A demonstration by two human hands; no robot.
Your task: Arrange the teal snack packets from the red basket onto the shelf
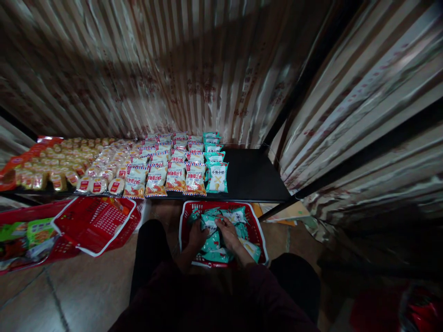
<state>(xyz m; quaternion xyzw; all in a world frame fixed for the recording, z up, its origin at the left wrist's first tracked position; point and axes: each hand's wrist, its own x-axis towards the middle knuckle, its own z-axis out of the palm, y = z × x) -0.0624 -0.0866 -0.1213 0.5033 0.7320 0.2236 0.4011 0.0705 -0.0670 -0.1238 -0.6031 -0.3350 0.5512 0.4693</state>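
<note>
On the floor, far left of the left grip (198,236), a red basket (32,208) with green packets (40,231) inside. Higher up, also far left of it, an orange bag (26,159) on the black shelf (258,175). Next along, lots of little yellow snacks (59,181), then white round snacks (116,186) with red labels. Below those, nearer to the left grip, a tipped basket (88,219), red with a white rim. Just left of the left grip, a knee (151,251) in dark cloth. Up and left from there, rows of orange-and-white bags (176,176). Then the left grip itself, down in the front basket (254,227), right beside a small teal packet (209,223); fingers partly hidden, so cannot tell if closed. Straight up from both grips, on the shelf, a line of teal bags (218,177). Between both grips, the small teal packet, pinched at its right edge by the right grip (223,227). Around both grips, a messy pile of teal packets (218,255). Far down to the right of the right grip, something red (424,310), too dark to make out.
</note>
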